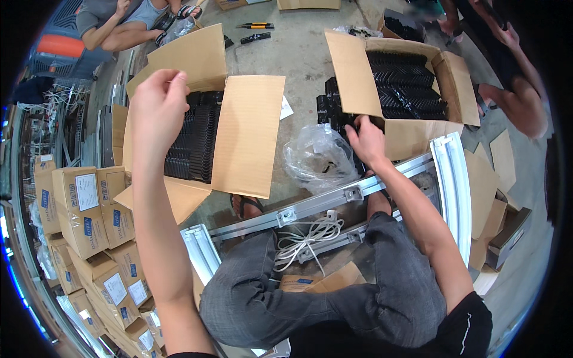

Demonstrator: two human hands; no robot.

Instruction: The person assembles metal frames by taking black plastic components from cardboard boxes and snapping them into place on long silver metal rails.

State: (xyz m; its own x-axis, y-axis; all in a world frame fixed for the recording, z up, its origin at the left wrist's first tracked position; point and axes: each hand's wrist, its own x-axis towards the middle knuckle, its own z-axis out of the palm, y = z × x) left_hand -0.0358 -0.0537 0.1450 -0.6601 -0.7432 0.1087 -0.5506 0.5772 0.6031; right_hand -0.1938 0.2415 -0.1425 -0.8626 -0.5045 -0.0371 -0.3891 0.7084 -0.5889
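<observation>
My left hand [160, 101] is raised over the near left part of an open cardboard box [248, 137]. Its fingers are curled in, and whatever they might hold is hidden. Inside that box stand tight rows of thin black parts [194, 140]. My right hand [366, 142] reaches down beside a second open box [418, 132], its fingers closed at a black plastic part in a pile of black pieces [329, 101] on the floor. That second box also holds stacked black parts [406, 86]. A clear plastic bag [316, 156] lies between the two boxes.
A metal rail frame [322, 201] crosses before my legs, with a bundled white cable [307, 238] beneath. Stacked cartons [89, 203] fill the left side. Orange-and-black tools [258, 25] lie on the floor at the back. Other people sit at far left and stand at right.
</observation>
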